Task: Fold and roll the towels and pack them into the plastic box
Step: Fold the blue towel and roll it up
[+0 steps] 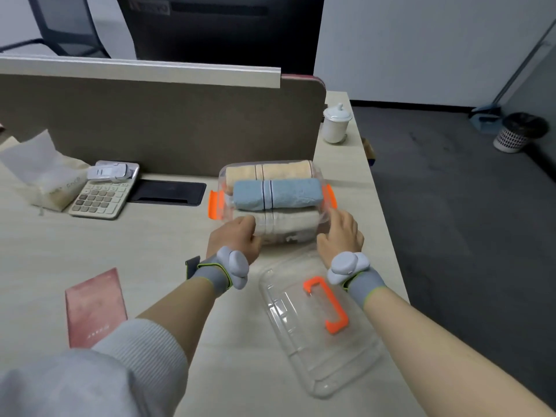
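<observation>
Far left of tabletop (150,251): tissue pack (45,179), then calculator (100,198) with a white stapler-like item (109,171) on its upper end. Black recessed cable tray (168,192) just right of calculator. Pink booklet (94,308) lies flat nearer the person.

Centre: clear plastic box (224,188) with orange latches, standing open on the tabletop. Inside, three rolled towels side by side: beige towel (270,170) at the far wall, blue towel (276,194) in the middle, riding a little higher, cream towel (288,227) at the near wall.

Left hand (236,240): at the box's near left corner, fingers curled over the left end of the cream towel, gripping it. Grey wrist sensor on strap.

Right hand (341,233): at the near right corner, fingers (337,213) extended and relaxed, resting against the box rim; no grip seen.

Clear lid (316,356) with orange handle lies flat on the tabletop below the right wrist, apart from the box.

Right, far corner: white lidded cup (335,124). On the floor beyond: perforated waste bin (517,132).
</observation>
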A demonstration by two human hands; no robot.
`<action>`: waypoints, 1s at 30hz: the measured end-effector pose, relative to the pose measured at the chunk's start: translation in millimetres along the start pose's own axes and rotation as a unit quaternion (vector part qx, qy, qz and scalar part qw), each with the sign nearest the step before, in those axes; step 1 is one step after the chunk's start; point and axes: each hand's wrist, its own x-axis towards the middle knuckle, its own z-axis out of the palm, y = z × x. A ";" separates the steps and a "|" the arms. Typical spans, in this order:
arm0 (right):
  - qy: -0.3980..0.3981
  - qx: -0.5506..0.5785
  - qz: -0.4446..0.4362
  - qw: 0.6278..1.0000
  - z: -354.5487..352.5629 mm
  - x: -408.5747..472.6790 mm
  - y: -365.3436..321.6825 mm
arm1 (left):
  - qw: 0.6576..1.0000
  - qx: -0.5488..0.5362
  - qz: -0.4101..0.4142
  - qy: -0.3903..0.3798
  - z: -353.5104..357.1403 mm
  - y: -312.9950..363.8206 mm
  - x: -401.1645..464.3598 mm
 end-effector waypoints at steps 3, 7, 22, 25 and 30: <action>-0.027 -0.012 0.036 0.999 9.5 -16.0 17.2 | 0.999 0.013 0.003 -0.050 18.8 -0.3 -12.3; -0.094 -0.072 0.106 0.987 24.3 -32.3 43.3 | 0.987 0.034 0.010 -0.159 51.5 -2.5 -15.2; -0.259 -0.098 0.149 0.949 45.9 -52.6 52.9 | 0.931 0.128 0.010 -0.342 71.9 -17.2 -19.9; -0.264 -0.064 0.116 0.955 44.3 -51.9 28.5 | 0.935 0.115 -0.008 -0.336 58.1 -32.3 -22.0; -0.255 -0.019 0.054 0.965 41.7 -48.0 -34.8 | 0.956 0.085 -0.087 -0.265 14.4 -72.9 -20.6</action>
